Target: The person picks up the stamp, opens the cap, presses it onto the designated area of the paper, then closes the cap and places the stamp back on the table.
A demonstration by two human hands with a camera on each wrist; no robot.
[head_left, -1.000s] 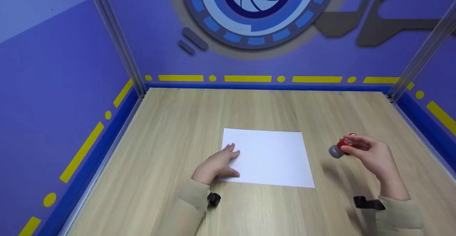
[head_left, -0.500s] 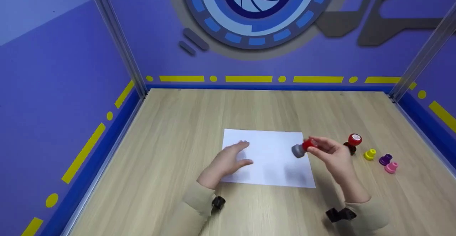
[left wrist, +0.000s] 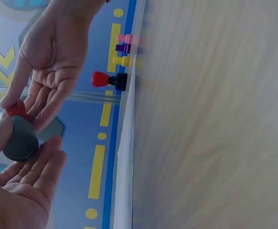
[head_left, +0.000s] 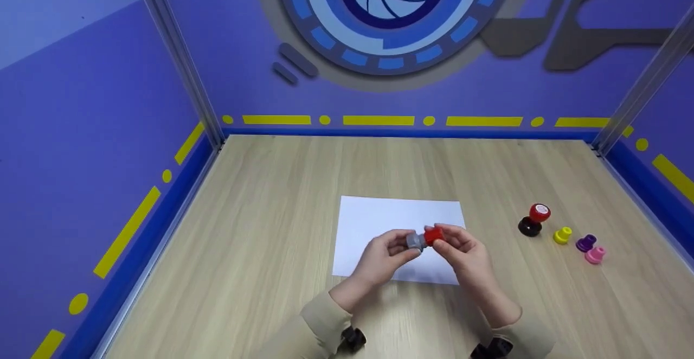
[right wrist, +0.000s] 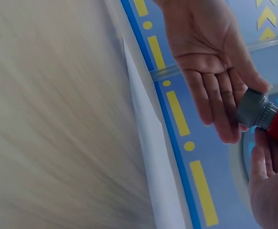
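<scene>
A stamp [head_left: 416, 241] with a red knob and a grey capped base is held sideways above a white sheet of paper [head_left: 364, 223]. My left hand [head_left: 381, 258] pinches its grey end between thumb and fingers. The red knob [head_left: 434, 236] is gripped by my right hand [head_left: 465, 256]. In the left wrist view the grey cap [left wrist: 20, 139] points toward the camera. Seen from the right wrist, the ribbed grey neck [right wrist: 266, 114] joins cap and knob, and the left thumb presses on the cap.
Right of the paper stands another stamp [head_left: 531, 225] with a red knob and black base. Beside it are small yellow [head_left: 563, 235], purple [head_left: 586, 243] and pink [head_left: 595, 255] stamps. Blue-purple panels [head_left: 179, 77] with metal posts wall the wooden table [head_left: 271, 196].
The right hand has carried the stamp left from beside the paper to over it. My left hand has lifted off the paper, moved right and taken hold of the grey end.
</scene>
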